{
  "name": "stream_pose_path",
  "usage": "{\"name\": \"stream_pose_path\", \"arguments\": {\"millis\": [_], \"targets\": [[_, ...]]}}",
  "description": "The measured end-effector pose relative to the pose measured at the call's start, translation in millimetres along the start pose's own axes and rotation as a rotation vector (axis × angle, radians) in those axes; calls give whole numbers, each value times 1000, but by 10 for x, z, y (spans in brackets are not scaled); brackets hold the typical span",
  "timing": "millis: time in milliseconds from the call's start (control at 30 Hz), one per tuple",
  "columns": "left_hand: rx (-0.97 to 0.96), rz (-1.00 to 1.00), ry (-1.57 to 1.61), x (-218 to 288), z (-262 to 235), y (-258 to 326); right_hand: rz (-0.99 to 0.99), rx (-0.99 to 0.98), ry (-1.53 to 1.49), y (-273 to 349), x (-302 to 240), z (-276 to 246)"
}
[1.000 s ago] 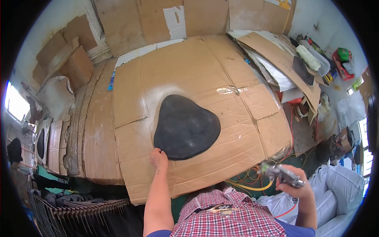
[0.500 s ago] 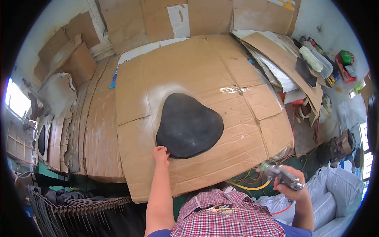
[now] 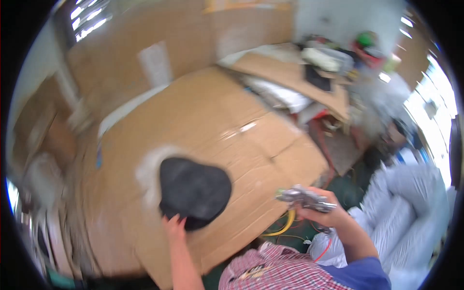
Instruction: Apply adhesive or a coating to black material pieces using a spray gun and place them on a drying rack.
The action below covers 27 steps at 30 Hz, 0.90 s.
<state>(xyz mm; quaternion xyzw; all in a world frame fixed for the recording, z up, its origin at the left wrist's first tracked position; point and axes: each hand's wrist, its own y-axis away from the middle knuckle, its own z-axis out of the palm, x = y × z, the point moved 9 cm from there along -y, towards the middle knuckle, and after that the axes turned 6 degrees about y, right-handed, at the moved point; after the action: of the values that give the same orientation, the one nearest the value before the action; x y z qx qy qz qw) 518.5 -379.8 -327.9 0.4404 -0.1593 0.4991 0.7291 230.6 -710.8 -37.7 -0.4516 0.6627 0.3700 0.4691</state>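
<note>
1. Carefully — your left hand (image 3: 175, 226) presses its fingertips on the near edge of the black pad (image 3: 194, 192) lying on the cardboard sheet (image 3: 217, 121); it could slide.
2. Your right hand (image 3: 323, 209) grips the spray gun (image 3: 303, 197) — overspray might reach those fingers.
3. The yellow hose (image 3: 282, 227) could snag.

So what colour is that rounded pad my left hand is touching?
Black, the rounded pad lies on brown cardboard; the head view shows it, though blurred.
</note>
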Motion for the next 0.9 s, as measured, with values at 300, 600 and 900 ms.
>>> {"name": "stream_pose_path", "arguments": {"millis": [300,600,900], "targets": [[-451,266,86,1485,1989,231,-113,-96,-41,89,147,143],[-618,383,246,3112,1965,728,-131,-230,-33,-114,200,506],[-423,620,327,4171,531,1694,-24,-450,-141,-319,172,1509]]}}
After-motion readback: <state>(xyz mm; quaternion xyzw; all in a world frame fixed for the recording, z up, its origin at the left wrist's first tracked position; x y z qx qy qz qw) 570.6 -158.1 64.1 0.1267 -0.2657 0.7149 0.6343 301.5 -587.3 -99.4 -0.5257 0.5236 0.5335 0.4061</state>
